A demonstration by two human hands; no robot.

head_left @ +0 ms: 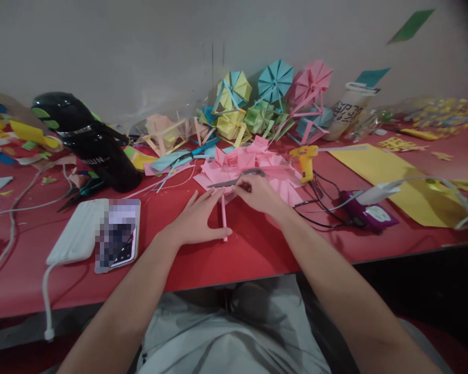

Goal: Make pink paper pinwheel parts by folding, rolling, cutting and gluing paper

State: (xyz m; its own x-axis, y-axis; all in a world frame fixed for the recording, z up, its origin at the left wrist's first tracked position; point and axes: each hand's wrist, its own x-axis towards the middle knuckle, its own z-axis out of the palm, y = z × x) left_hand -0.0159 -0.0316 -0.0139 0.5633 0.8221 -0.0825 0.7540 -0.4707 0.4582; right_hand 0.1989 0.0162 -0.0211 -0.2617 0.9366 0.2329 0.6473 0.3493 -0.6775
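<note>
A narrow pink paper strip stands out against the red tabletop in front of me. My left hand spans it, thumb at its near end and forefinger at its far end, the other fingers stretched out flat. My right hand pinches at the strip's far end, where the fingers partly hide the paper. Just beyond my fingertips, scissors with dark handles lie on a heap of folded pink paper, their blades pointing left.
Paper wheel models stand along the wall. To the left are a black bottle, a white power bank and a phone. On the right lie a yellow glue gun, a purple adapter, cables and yellow paper.
</note>
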